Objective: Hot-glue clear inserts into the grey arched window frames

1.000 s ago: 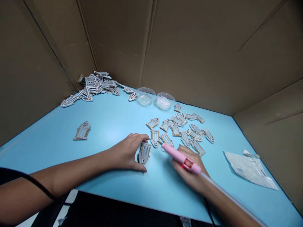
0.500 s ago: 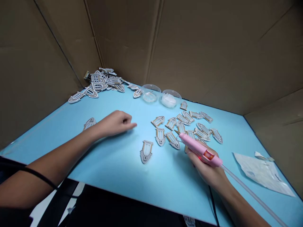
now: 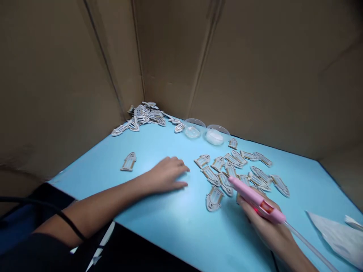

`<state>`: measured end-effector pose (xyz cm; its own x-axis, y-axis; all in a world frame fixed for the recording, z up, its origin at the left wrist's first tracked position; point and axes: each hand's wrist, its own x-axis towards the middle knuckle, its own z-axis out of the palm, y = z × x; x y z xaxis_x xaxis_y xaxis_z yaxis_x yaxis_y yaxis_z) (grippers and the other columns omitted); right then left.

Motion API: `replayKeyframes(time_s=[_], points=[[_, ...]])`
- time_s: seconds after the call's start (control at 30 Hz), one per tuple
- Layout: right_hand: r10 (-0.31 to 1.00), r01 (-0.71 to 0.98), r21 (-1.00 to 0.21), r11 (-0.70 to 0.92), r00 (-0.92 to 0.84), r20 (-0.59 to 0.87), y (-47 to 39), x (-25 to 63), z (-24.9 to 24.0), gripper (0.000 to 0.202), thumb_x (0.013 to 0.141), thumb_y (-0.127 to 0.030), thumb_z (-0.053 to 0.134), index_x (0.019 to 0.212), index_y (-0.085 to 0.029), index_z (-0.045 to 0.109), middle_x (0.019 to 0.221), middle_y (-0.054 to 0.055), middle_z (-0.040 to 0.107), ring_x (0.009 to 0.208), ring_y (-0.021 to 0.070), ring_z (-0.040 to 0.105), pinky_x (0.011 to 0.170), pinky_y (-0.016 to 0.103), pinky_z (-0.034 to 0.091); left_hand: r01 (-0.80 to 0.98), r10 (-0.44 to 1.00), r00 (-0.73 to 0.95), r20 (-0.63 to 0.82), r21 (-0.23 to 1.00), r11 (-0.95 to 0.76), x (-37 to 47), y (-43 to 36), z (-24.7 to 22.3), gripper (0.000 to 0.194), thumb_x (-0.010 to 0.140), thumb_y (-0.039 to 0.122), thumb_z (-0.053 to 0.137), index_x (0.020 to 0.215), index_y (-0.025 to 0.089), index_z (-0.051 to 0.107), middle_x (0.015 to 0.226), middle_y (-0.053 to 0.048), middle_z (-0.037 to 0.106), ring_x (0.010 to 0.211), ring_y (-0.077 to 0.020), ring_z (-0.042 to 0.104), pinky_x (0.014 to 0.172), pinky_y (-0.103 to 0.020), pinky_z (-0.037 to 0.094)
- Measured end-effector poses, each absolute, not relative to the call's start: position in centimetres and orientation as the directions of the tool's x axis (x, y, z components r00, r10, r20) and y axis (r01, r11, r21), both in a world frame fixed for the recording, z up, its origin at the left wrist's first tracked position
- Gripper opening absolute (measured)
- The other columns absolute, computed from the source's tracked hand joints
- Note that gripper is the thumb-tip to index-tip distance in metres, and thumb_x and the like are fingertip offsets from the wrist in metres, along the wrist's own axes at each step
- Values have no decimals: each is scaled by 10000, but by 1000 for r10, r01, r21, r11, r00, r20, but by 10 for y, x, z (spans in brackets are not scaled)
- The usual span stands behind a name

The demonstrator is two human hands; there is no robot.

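Left hand (image 3: 168,175), fingers spread apart and gripping nothing, is positioned over the counter (image 3: 176,219) between a lone arched piece (image 3: 129,161) toward the left edge and a group of arched pieces (image 3: 231,170) toward the far edge, mostly laid flat, presumably for individual access. Right hand (image 3: 265,226) is clamped around a pink glue gun (image 3: 252,197), aimed leftward over the group, apparently keeping its hot end clear of the fingers. Gun and hand hide several pieces; a white packet (image 3: 337,236) is cut off at right.
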<state>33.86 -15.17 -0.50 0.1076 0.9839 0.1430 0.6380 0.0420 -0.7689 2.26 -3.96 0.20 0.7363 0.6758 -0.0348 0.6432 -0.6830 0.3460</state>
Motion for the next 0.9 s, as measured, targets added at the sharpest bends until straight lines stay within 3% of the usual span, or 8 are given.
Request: replayKeyframes(time_s=[0.1,0.2,0.27,0.4,0.57,0.73,0.8,0.9], points=[[983,665,-745,51,99,156,-152,343,-6,248,865,-473,687,775,-249,627,570,-11,528,481,167,459,452,314,372,920,938,311,-153,295,-257,-43,-10,34,515,789,376,757,1278,239,678,1321,-109,657,1247,-331,574,961,-363,468],[988,674,-734,88,33,148,-151,347,-6,263,869,-478,692,743,-262,608,523,-12,501,436,173,442,417,326,358,966,959,65,-277,259,9,-98,9,50,411,680,314,756,1065,171,729,1040,-107,730,894,-279,681,699,-293,471],[990,665,-739,102,1,138,-151,348,-8,271,884,-491,680,753,-264,611,524,-7,503,436,180,457,409,330,366,951,933,28,-358,296,85,-113,15,49,322,648,279,736,953,175,737,891,-55,732,724,-216,672,598,-256,428],[989,653,-751,93,24,143,-152,344,-8,282,888,-503,670,764,-256,618,548,-6,516,454,175,466,413,321,371,897,910,80,-407,428,113,-92,15,34,191,612,218,718,796,170,697,694,-8,691,580,-170,633,545,-242,403],[974,582,-809,86,121,191,-157,329,-1,304,915,-469,643,732,-238,570,603,-7,520,505,151,454,445,297,332,712,907,288,-307,702,12,-41,7,22,145,694,278,754,739,163,678,691,-23,691,556,-163,619,580,-273,459],[979,565,-823,58,128,157,-158,324,1,328,927,-473,630,722,-238,527,614,-13,483,532,151,438,487,300,334,343,912,390,-128,939,-15,-15,-1,18,520,803,664,734,877,163,617,876,-94,735,753,-168,684,714,-292,555],[982,562,-826,53,123,146,-158,325,-2,326,931,-474,624,733,-238,519,630,-12,476,548,155,446,493,300,339,217,891,439,-121,976,26,-8,-5,16,682,737,816,722,883,161,597,916,-130,742,781,-183,699,725,-315,574],[984,572,-819,49,114,138,-155,328,-6,328,940,-464,609,731,-234,504,652,-13,468,564,152,448,495,294,340,100,873,471,-122,991,84,1,-11,12,744,715,874,709,897,160,604,971,-158,750,820,-195,714,753,-332,585]])
